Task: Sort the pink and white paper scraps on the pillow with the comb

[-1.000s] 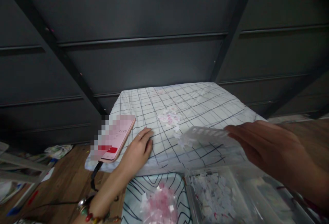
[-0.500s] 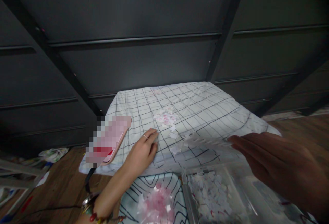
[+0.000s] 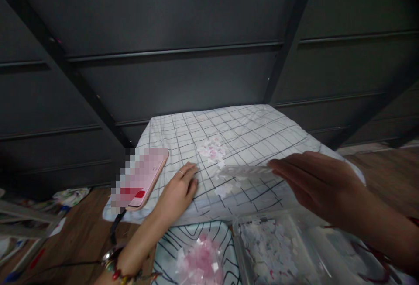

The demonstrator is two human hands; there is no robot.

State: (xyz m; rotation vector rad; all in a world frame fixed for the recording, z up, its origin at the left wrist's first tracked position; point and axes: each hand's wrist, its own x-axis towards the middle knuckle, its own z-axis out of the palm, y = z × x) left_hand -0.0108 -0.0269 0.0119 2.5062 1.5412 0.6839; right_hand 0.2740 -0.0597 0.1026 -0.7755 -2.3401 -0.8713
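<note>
My left hand (image 3: 178, 191), with a ring on one finger, lies palm down on the checked cloth (image 3: 248, 123), its fingers stretched out. Just right of its fingertips are a pile of small white and pink paper scraps (image 3: 212, 149) and a looser group of white scraps (image 3: 224, 189). My right hand (image 3: 310, 180) pinches the right end of a translucent ruler-like strip (image 3: 244, 171), blurred by motion. The strip's far end reaches the scraps, close to the cloth; whether it touches the cloth I cannot tell.
A pink phone (image 3: 147, 180), partly pixelated, lies at the cloth's left side. In front, a patterned tray (image 3: 166, 232) holds pink and clear pieces. Beside it stands a clear plastic box (image 3: 240, 250) of paper scraps. A dark panelled wall (image 3: 183, 84) rises behind.
My right hand has moved left and slightly away from me, bringing the strip closer to the paper pile. My left hand stays flat on the cloth in nearly the same place.
</note>
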